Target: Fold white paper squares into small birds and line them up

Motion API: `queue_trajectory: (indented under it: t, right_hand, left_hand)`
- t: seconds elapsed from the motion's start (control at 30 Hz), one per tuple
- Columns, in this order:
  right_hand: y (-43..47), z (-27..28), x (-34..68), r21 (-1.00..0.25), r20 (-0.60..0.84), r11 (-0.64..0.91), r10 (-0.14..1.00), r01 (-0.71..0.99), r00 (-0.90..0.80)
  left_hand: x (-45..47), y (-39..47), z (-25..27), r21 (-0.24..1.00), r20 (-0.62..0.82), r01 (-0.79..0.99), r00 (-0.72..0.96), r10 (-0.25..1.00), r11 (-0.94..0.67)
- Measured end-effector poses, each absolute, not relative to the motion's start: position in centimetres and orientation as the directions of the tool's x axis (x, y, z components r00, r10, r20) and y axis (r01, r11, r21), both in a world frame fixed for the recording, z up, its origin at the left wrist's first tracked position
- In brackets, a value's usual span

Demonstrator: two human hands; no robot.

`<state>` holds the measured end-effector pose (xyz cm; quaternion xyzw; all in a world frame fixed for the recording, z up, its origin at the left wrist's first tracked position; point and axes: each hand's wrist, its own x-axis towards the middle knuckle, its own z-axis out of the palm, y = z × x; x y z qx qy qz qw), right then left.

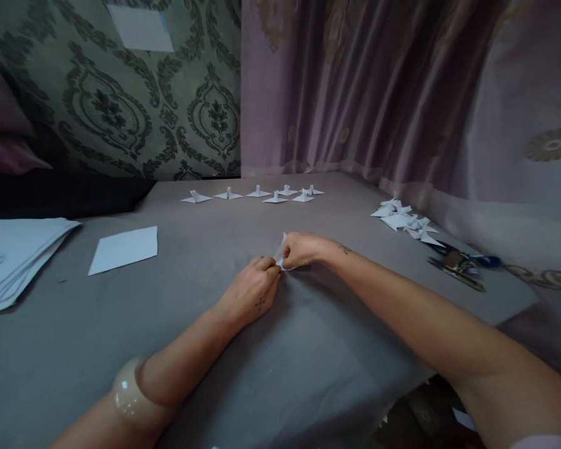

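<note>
A small piece of folded white paper (279,254) is pinched between my two hands above the middle of the grey table. My left hand (256,284) is closed on its lower left side, fingertips pressed together. From the right, my right hand (300,249) grips the paper with thumb and curled fingers. Most of the paper is hidden behind the fingers, so its folds cannot be made out. Beyond my hands, several folded white paper figures (258,191) with flat, pointed bases stand in loose rows near the table's far edge.
More folded paper figures (404,218) lie heaped at the right. Beside them are dark metal tools (457,273) and a blue-handled tool (485,260). On the left lie a single white sheet (125,251) and a stack of paper (21,262). Curtains (355,93) hang along the table's right side.
</note>
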<state>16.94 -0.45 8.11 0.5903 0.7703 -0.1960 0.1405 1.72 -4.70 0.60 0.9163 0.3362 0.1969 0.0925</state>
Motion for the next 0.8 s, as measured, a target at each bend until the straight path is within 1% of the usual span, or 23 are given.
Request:
queue_trajectory:
  t: [0.1, 0.17, 0.2, 0.23, 0.27, 0.3, 0.33, 0.37, 0.4, 0.5, 0.67, 0.8]
  right_hand:
    - [-0.5, 9.0, 17.7, -0.175, -0.454, 0.248, 0.838, 0.953, -0.302]
    - [-0.7, 9.4, 18.8, -0.249, -0.406, 0.271, 0.843, 0.930, -0.354]
    - [-1.0, 9.4, 19.5, -0.319, -0.320, 0.278, 0.868, 0.906, -0.380]
    - [-1.4, 9.3, 20.2, -0.391, -0.164, 0.279, 0.917, 0.877, -0.364]
    - [-1.9, 9.0, 20.9, -0.444, -0.009, 0.275, 0.950, 0.853, -0.311]
    - [-2.6, 8.5, 21.5, -0.467, 0.099, 0.247, 0.969, 0.849, -0.227]
    - [-3.3, 8.0, 22.1, -0.479, 0.148, 0.210, 0.976, 0.853, -0.157]
    - [-4.1, 7.4, 22.5, -0.487, 0.148, 0.187, 0.980, 0.853, -0.131]
    - [-4.8, 6.8, 22.8, -0.490, 0.117, 0.175, 0.984, 0.854, -0.135]
    - [-6.3, 5.4, 23.0, -0.482, 0.065, 0.205, 0.978, 0.852, -0.199]
    - [-6.1, 5.2, 22.0, -0.423, 0.122, 0.305, 0.952, 0.853, -0.279]
    - [-5.4, 6.0, 21.2, -0.378, 0.122, 0.320, 0.947, 0.869, -0.296]
  left_hand:
    - [1.7, -4.7, 0.9, 0.272, 0.285, 0.566, 0.725, 0.627, -0.778]
    - [1.6, -4.6, 0.9, 0.270, 0.290, 0.560, 0.728, 0.621, -0.783]
    - [1.6, -4.6, 0.9, 0.268, 0.298, 0.560, 0.725, 0.621, -0.784]
    - [1.6, -4.6, 0.8, 0.265, 0.304, 0.562, 0.722, 0.621, -0.783]
    - [1.6, -4.6, 0.7, 0.261, 0.309, 0.566, 0.719, 0.623, -0.782]
    - [1.6, -4.6, 0.7, 0.255, 0.312, 0.569, 0.717, 0.624, -0.782]
    - [1.6, -4.6, 0.6, 0.250, 0.315, 0.572, 0.715, 0.625, -0.781]
    - [1.6, -4.6, 0.6, 0.246, 0.316, 0.575, 0.714, 0.625, -0.780]
    - [1.6, -4.7, 0.6, 0.242, 0.315, 0.576, 0.714, 0.625, -0.781]
    - [1.7, -4.7, 0.6, 0.227, 0.311, 0.578, 0.720, 0.621, -0.784]
    - [1.8, -4.5, 0.5, 0.191, 0.297, 0.567, 0.744, 0.598, -0.801]
    - [1.8, -4.3, 0.2, 0.187, 0.312, 0.544, 0.757, 0.574, -0.818]
